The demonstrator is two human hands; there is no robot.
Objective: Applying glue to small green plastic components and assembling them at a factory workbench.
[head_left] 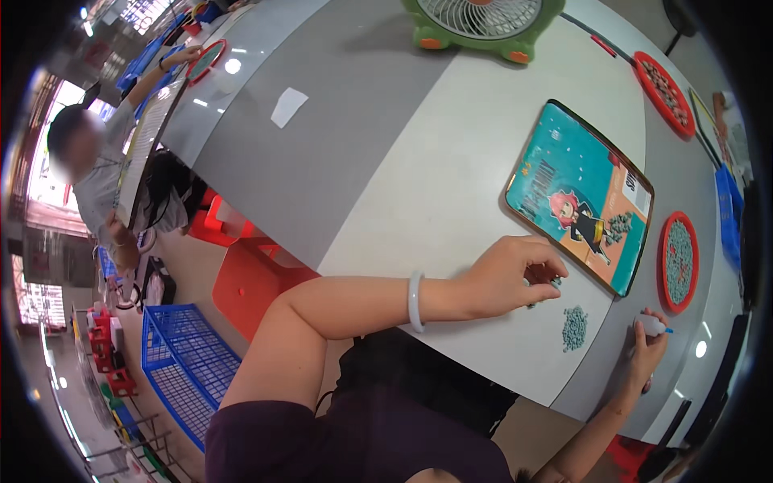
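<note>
My left hand (515, 278), with a pale bangle on its wrist, is curled above the white table, thumb and fingertips together around a few small teal pieces (555, 282). Just right of it lies a loose pile of similar teal pieces (574, 328). My right hand (642, 354) grips a small white squeeze bottle (651, 325) with a blue tip pointing right. Beyond my left hand rests a dark-rimmed tray (515, 181) with a teal and orange cartoon picture. A small heap of grey-green pieces (619, 227) sits on the picture.
A red round tray (679, 262) of teal and reddish pieces stands right, another red tray (664, 95) of brownish pieces farther back. At the far edge stands a green fan (485, 20). White paper (288, 106) lies left. A co-worker (101, 161) reaches toward a red-rimmed tray (207, 63).
</note>
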